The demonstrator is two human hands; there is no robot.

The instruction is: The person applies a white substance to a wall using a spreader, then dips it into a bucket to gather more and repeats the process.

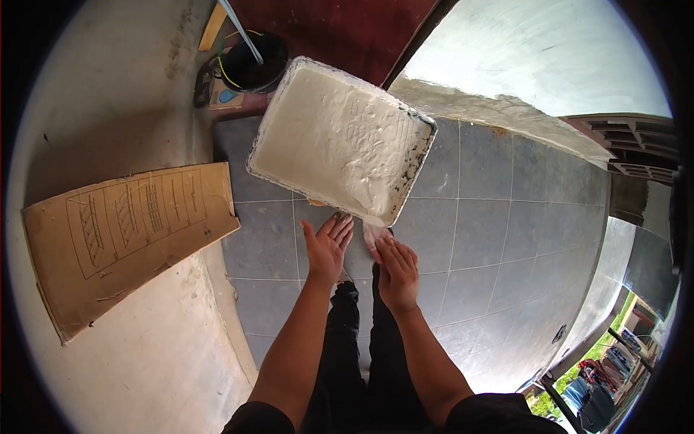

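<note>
My left hand (330, 246) is open just below the near edge of a large rectangular tray (278, 173), thumb apart and fingers stretched toward it. A pale, wet-looking white paste (325, 123) fills the tray, smooth on the left and ridged on the right. My right hand (397, 273) shows its back, with the fingers bent over a pale pinkish cloth (372, 237). The cloth is smeared with white and reaches up to the tray's lower corner. The fingertips of my left hand look whitish.
Grey tiles (491, 210) cover the floor. A flattened cardboard sheet (137, 239) leans at the left wall. Behind the tray stands a black bucket (253, 69) with a pale stick in it. A partly whitened wall (535, 65) rises at the right; clothes (603, 380) hang at the lower right.
</note>
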